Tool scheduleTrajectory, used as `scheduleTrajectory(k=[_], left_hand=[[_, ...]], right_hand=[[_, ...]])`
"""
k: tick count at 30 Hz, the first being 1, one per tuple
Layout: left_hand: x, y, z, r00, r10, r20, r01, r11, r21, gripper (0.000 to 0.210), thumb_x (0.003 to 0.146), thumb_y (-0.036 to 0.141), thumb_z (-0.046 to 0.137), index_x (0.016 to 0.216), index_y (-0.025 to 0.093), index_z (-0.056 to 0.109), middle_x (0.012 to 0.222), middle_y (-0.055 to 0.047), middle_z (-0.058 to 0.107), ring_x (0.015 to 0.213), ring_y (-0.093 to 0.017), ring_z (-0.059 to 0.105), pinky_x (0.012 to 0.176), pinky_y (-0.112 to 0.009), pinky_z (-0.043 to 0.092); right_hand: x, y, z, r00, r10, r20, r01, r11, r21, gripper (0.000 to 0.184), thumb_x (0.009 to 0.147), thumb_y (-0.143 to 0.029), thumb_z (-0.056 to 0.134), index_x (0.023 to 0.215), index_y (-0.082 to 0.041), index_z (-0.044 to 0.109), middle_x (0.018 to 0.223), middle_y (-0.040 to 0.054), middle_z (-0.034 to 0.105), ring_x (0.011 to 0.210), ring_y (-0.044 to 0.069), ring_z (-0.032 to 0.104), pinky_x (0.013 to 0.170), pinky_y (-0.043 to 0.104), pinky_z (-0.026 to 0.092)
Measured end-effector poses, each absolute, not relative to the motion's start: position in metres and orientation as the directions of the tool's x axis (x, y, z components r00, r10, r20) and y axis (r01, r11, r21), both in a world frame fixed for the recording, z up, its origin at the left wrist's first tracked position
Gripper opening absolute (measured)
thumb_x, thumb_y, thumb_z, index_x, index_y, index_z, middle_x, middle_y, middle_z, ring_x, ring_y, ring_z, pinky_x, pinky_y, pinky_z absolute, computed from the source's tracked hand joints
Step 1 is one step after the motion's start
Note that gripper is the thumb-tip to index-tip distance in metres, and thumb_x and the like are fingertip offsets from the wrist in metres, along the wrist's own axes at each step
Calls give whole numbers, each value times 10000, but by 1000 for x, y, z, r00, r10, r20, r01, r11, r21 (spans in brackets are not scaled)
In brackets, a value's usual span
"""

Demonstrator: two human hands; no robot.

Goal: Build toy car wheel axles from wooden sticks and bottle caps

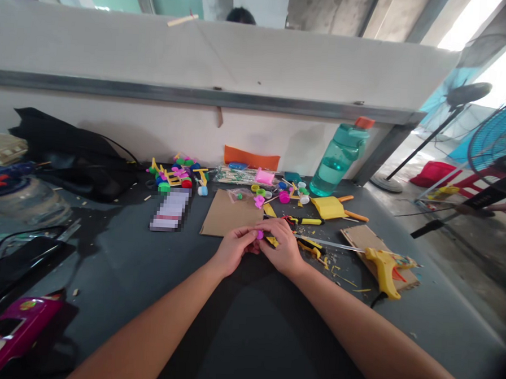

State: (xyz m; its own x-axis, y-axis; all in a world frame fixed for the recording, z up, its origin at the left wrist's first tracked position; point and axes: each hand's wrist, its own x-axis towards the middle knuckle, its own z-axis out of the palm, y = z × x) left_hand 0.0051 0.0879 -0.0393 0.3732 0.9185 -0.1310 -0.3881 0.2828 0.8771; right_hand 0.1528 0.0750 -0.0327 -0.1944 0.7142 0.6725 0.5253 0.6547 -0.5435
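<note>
My left hand (pixel 233 248) and my right hand (pixel 284 246) meet at the table's near middle. Between their fingertips is a small purple piece (pixel 259 234), mostly covered, so its kind does not show. Both hands are closed on it. Just beyond them lies a sheet of brown cardboard (pixel 228 213), with a pink flower-shaped piece (pixel 259 201) by its right edge. Yellow-and-black tools (pixel 311 248) lie close to my right hand, among yellow scraps. Farther right, a yellow glue gun (pixel 387 270) with a clear glue stick rests on another cardboard piece (pixel 356 235).
A teal water bottle (pixel 337 160) stands at the back right, near yellow folded material (pixel 330 207). Coloured caps (pixel 283 197) and a stick-and-cap model (pixel 177 174) sit along the back. A phone (pixel 170 209) lies left; a black bag (pixel 68 151) is farther left. Fans stand beyond the table.
</note>
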Motion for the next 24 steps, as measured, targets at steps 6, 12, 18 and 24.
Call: scheduleTrajectory(k=[6, 12, 18, 24], left_hand=[[5, 87, -38, 376, 919, -120, -406, 280, 870, 225, 686, 344, 714, 731, 127, 672, 609, -5, 576, 559, -103, 534, 523, -235, 479], [5, 87, -39, 351, 929, -118, -387, 258, 885, 233, 681, 354, 724, 722, 133, 666, 605, 10, 580, 531, -78, 519, 514, -202, 452], [5, 88, -38, 372, 921, -111, -394, 265, 880, 262, 691, 393, 714, 703, 138, 655, 583, 13, 571, 543, -95, 532, 529, -230, 483], [5, 88, -40, 404, 904, -140, -358, 296, 885, 273, 690, 389, 722, 698, 127, 645, 580, 10, 583, 541, -93, 556, 569, -231, 484]], right_hand=[[153, 75, -33, -193, 712, 675, 520, 658, -546, 277, 745, -101, 581, 974, -246, 633, 957, 34, 679, 971, 212, 574, 881, 406, 464], [153, 74, -31, -210, 712, 670, 522, 662, -539, 294, 777, -178, 603, 1063, -247, 615, 989, 47, 676, 986, 218, 579, 883, 417, 463], [154, 76, -31, -198, 693, 693, 532, 670, -518, 176, 828, -213, 600, 991, -249, 654, 942, 46, 699, 940, 219, 599, 858, 413, 481], [154, 77, -34, -219, 682, 698, 521, 687, -507, 242, 817, -178, 600, 1044, -250, 645, 975, 49, 695, 958, 217, 593, 869, 416, 478]])
